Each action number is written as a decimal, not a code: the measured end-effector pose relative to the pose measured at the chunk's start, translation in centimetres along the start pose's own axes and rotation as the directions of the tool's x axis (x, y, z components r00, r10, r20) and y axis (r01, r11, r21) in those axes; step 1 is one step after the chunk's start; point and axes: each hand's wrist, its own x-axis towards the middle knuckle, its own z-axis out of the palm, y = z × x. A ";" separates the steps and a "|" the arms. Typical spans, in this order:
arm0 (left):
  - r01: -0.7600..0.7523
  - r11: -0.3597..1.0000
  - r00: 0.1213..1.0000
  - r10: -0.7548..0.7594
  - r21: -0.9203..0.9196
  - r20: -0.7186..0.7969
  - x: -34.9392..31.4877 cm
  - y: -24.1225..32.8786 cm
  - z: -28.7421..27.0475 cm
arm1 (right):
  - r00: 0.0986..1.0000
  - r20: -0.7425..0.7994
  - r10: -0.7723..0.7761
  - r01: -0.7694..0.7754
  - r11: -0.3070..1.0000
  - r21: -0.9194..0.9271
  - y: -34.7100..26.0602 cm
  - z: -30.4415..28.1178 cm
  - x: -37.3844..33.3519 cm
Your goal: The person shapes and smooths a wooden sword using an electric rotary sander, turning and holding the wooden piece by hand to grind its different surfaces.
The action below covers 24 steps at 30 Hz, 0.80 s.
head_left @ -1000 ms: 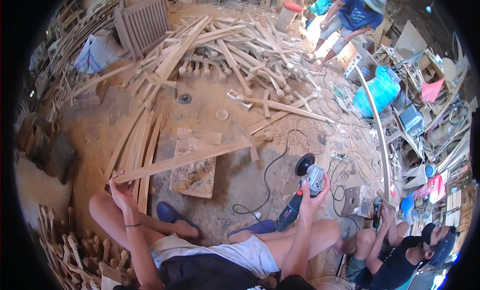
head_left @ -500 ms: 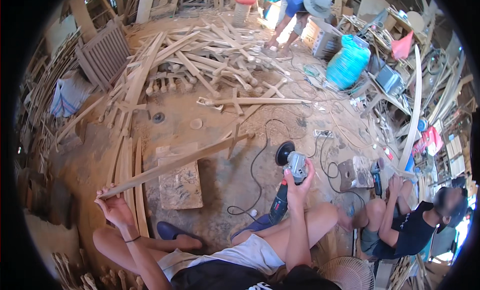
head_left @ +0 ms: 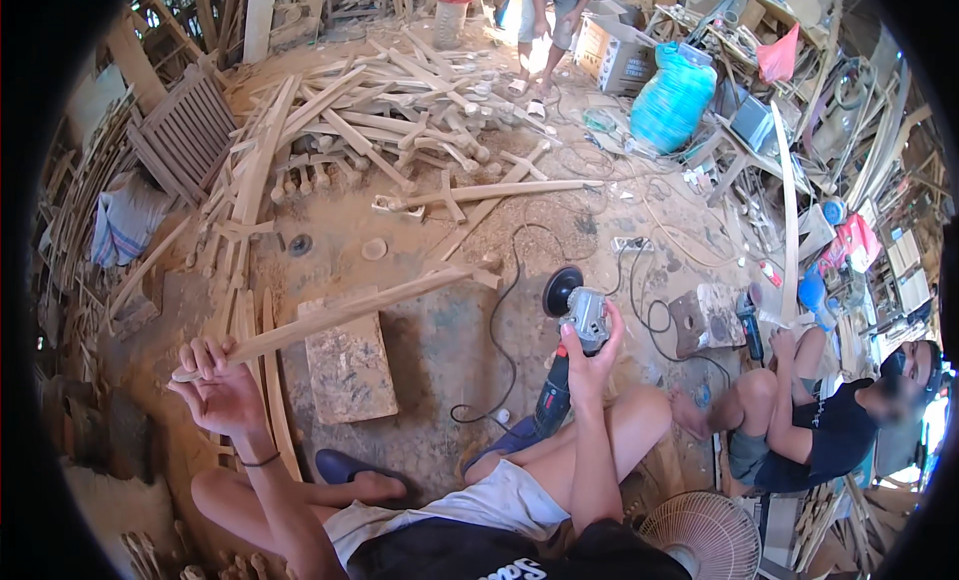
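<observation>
In hands (head_left: 230, 400): one slat (head_left: 350, 309), one grinder (head_left: 553, 387)

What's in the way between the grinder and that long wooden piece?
Nothing visible blocks the space between the grinder in the right hand and the wooden piece. The black cord there seems to lie on the floor below.

wooden piece (head_left: 340, 313): matt | grinder (head_left: 556, 374): metal, plastic | block (head_left: 352, 380): rough

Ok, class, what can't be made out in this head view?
Head view:
Far person: head, cut off by the top edge.
Wooden piece: part near one end, covered by the left hand.
Grinder: part of its body, covered by the right hand.
Pile: lower pieces, under upper ones.
</observation>
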 end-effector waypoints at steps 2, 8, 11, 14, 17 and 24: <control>-0.013 1.000 1.000 0.013 0.016 -0.017 -0.3 -0.2 2.4 | 0.998 -0.012 -0.064 0.062 0.991 -0.117 -0.5 -0.1 -0.1; 0.009 1.000 0.995 -0.008 -0.013 0.098 5.4 -3.8 6.8 | 1.000 0.020 0.012 -0.013 0.997 0.070 2.1 -2.3 -0.2; -0.024 0.999 0.980 0.014 0.045 0.198 9.1 -4.5 9.5 | 0.971 -0.140 -0.192 0.186 0.981 -0.054 3.1 -1.2 0.3; -0.184 0.980 0.978 0.176 0.075 0.109 13.1 -4.7 12.5 | 0.991 -0.127 0.050 -0.031 0.989 0.144 -0.8 1.2 -0.5; -0.245 0.955 0.969 0.237 0.169 0.066 14.4 -3.6 15.2 | 0.985 -0.172 0.004 0.018 0.992 0.124 -0.8 1.2 0.3; -0.455 0.876 0.883 0.421 0.162 0.207 11.7 -1.4 13.1 | 0.984 -0.179 0.008 0.011 0.994 0.104 -1.3 0.4 0.9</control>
